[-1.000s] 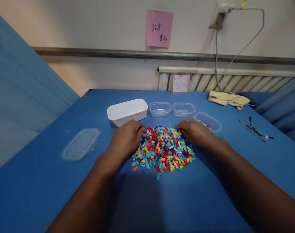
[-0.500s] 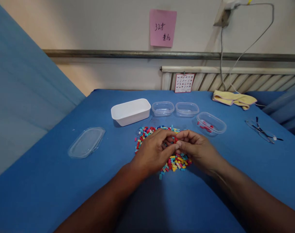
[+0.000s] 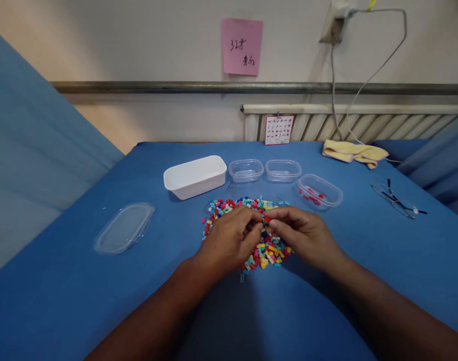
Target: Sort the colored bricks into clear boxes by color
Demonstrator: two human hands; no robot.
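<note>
Pinching a red piece (image 3: 267, 219) between the fingers of the right hand (image 3: 307, 235), over the pile of small coloured pieces (image 3: 268, 255), probably to let anything dropped land back there. Curling the left hand (image 3: 231, 235) in just beside it, with thumb and forefinger close together; cannot tell whether on a piece. Hiding much of the pile under both hands. Note a clear box (image 3: 333, 199) near the right hand, apparently for a short reach. Find other clear boxes (image 3: 246, 173) and a white tub (image 3: 194, 173) farther back, lids (image 3: 124, 228) off left, spectacles (image 3: 398, 202) off right.
</note>
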